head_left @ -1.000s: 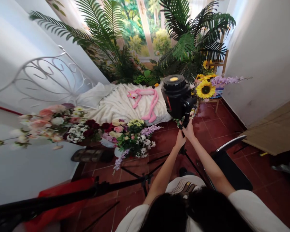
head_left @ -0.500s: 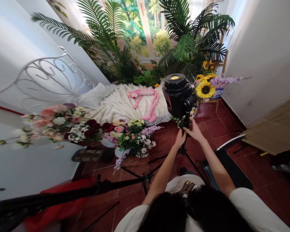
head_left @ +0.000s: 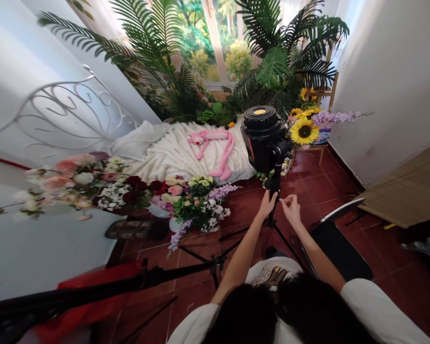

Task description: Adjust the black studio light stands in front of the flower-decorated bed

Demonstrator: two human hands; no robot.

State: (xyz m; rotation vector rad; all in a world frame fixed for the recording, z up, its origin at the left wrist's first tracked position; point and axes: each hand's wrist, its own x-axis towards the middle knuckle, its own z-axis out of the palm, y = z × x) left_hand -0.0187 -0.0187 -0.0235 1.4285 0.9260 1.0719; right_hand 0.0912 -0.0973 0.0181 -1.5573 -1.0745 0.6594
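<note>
Left hand (head_left: 267, 205) curls round slim black metal-looking stand pole (head_left: 277, 175), likely steadying it, right hand (head_left: 291, 211) pinches just beside, can't tell on what, and bulky black cylindrical lamp (head_left: 259, 148) sits above both, apparently pole-supported.

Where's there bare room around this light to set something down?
Red floor between the black chair and the sunflowers looks bare. So does the cream blanket left of the pink plush toy. It's crowded at the light stand, where the left hand grips and the right hand is close, and along the bouquets.
</note>
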